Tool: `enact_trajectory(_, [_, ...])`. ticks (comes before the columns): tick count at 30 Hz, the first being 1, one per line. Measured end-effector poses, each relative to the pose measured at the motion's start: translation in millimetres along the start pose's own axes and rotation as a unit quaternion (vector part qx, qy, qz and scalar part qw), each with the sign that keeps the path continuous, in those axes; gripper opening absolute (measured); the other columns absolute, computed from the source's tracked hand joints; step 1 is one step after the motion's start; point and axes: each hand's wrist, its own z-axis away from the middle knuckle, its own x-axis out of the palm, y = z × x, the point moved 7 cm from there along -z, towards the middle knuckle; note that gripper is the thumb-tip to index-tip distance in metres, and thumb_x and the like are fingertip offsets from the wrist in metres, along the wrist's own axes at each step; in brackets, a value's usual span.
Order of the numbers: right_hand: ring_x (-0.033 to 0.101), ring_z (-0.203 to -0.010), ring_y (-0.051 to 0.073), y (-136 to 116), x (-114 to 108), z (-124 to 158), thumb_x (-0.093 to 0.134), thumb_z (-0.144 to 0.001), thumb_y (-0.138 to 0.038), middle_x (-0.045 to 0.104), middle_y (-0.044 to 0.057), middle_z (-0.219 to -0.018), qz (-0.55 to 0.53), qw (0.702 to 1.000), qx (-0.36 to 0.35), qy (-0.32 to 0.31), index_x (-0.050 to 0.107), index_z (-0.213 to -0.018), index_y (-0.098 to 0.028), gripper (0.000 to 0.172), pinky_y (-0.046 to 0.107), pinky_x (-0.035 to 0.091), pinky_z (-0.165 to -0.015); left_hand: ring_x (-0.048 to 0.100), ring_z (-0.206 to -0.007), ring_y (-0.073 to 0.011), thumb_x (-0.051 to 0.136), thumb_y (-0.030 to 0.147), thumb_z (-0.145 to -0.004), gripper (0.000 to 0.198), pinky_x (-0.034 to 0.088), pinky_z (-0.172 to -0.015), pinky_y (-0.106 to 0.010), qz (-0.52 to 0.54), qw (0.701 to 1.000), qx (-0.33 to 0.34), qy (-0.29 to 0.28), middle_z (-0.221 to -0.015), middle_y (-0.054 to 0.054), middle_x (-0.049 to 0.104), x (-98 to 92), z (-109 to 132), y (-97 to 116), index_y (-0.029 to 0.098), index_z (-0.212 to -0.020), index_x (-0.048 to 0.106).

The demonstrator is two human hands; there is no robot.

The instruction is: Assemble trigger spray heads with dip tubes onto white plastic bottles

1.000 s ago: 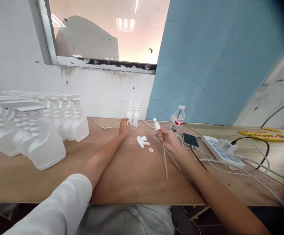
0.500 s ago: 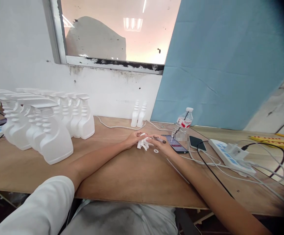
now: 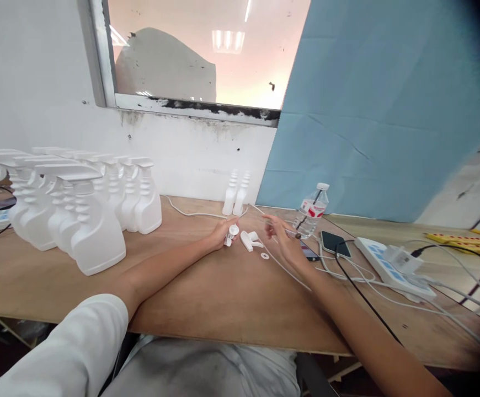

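Note:
My left hand [image 3: 220, 235] is closed around a small white plastic part [image 3: 233, 230] with a round end facing me. Just right of it, a white trigger-shaped piece [image 3: 248, 241] lies on the wooden table. A flat white ring [image 3: 265, 256] rests close by. My right hand [image 3: 282, 240] hovers above the table beside these pieces, thumb and forefinger apart. A slim pen-like tool with a dark end [image 3: 298, 236] sticks out behind that hand and seems held in it; its other end is blurred.
White spray bottles [image 3: 95, 231] stand in rows at the left. Two small white bottles [image 3: 229, 194] are by the wall. On the right are a water bottle [image 3: 312, 209], phones [image 3: 334, 243], a power strip [image 3: 380, 264] and loose cables [image 3: 358, 284].
Both hands were together on the white parts. My right hand has drawn away to the right, and the trigger-shaped piece now lies on the table. My left hand keeps a white part.

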Motion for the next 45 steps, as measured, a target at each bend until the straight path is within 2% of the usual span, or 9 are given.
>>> enact_trajectory(4, [0.060,-0.069,0.017,-14,23,10,0.057,-0.084,-0.047,0.066,0.003,-0.078,-0.061,0.995,0.000,-0.081,0.058,-0.090,-0.021,0.027,0.030,0.048,-0.067,0.041,-0.034,-0.0080,0.068,0.054,-0.072,0.041,0.026,-0.034,-0.020,-0.024,0.999,0.024,-0.003,-0.045,0.004,0.047,2.8,0,0,0.017,-0.068,0.049])
enact_trajectory(13, [0.055,-0.060,0.016,-23,40,21,0.055,-0.082,-0.030,0.064,0.002,-0.072,0.098,0.978,-0.078,-0.168,0.059,-0.082,-0.022,0.008,0.028,0.040,-0.057,0.045,-0.035,-0.0061,0.073,0.048,-0.071,0.041,0.028,-0.036,-0.017,-0.066,0.996,0.055,0.032,-0.049,0.005,0.050,-2.5,-6,-6,0.017,-0.069,0.046])
enact_trajectory(18, [0.050,-0.057,0.015,-34,44,23,0.050,-0.083,-0.026,0.058,0.000,-0.066,0.138,0.969,-0.099,-0.178,0.055,-0.076,-0.022,0.009,0.027,0.037,-0.055,0.045,-0.037,-0.0057,0.073,0.044,-0.072,0.037,0.030,-0.037,-0.016,-0.080,0.995,0.058,0.029,-0.051,0.004,0.053,-0.1,-6,-6,0.017,-0.072,0.048])
enact_trajectory(28, [0.057,-0.065,0.015,-17,44,19,0.053,-0.079,-0.034,0.062,0.001,-0.070,-0.005,0.987,0.045,-0.157,0.056,-0.075,-0.019,0.015,0.028,0.044,-0.063,0.039,-0.034,-0.0060,0.069,0.041,-0.072,0.035,0.024,-0.035,-0.018,-0.064,0.997,0.045,0.005,-0.044,0.005,0.046,0.9,-4,-3,0.017,-0.065,0.045])
enact_trajectory(33, [0.058,-0.064,0.014,-9,51,17,0.059,-0.077,-0.040,0.064,0.002,-0.071,-0.103,0.978,0.066,-0.171,0.056,-0.076,-0.019,0.022,0.029,0.046,-0.063,0.037,-0.033,-0.0068,0.065,0.040,-0.075,0.034,0.026,-0.035,-0.019,-0.053,0.998,0.008,-0.035,-0.041,0.005,0.044,5.3,-1,-4,0.017,-0.062,0.045])
enact_trajectory(36, [0.061,-0.067,0.015,-8,59,20,0.059,-0.080,-0.042,0.066,0.004,-0.077,-0.102,0.972,0.056,-0.202,0.057,-0.079,-0.018,0.024,0.029,0.049,-0.065,0.037,-0.031,-0.0080,0.063,0.039,-0.076,0.033,0.027,-0.034,-0.021,-0.046,0.997,-0.015,-0.062,-0.040,0.003,0.043,8.1,-1,-7,0.017,-0.060,0.045])
enact_trajectory(38, [0.063,-0.070,0.016,-12,61,23,0.054,-0.086,-0.041,0.068,0.005,-0.081,-0.067,0.975,0.018,-0.213,0.058,-0.085,-0.018,0.023,0.030,0.051,-0.066,0.037,-0.032,-0.0085,0.063,0.041,-0.077,0.035,0.027,-0.034,-0.022,-0.037,0.997,-0.022,-0.067,-0.040,0.003,0.043,8.2,-2,-9,0.017,-0.059,0.044])
enact_trajectory(41, [0.065,-0.089,0.020,-28,60,27,0.045,-0.093,-0.034,0.068,0.010,-0.100,0.047,0.967,-0.132,-0.213,0.059,-0.105,-0.019,0.024,0.035,0.054,-0.078,0.038,-0.033,-0.0079,0.063,0.045,-0.078,0.038,0.028,-0.036,-0.022,-0.019,0.998,-0.022,-0.054,-0.041,0.003,0.043,5.8,-4,-9,0.018,-0.060,0.044])
enact_trajectory(45, [0.057,-0.116,0.027,-31,65,29,0.049,-0.092,-0.029,0.060,0.012,-0.127,0.193,0.910,-0.306,-0.203,0.061,-0.119,-0.021,0.031,0.045,0.046,-0.098,0.040,-0.036,-0.0070,0.065,0.052,-0.076,0.042,0.030,-0.038,-0.021,-0.003,1.000,-0.012,-0.029,-0.046,0.004,0.045,2.2,-6,-8,0.016,-0.063,0.048])
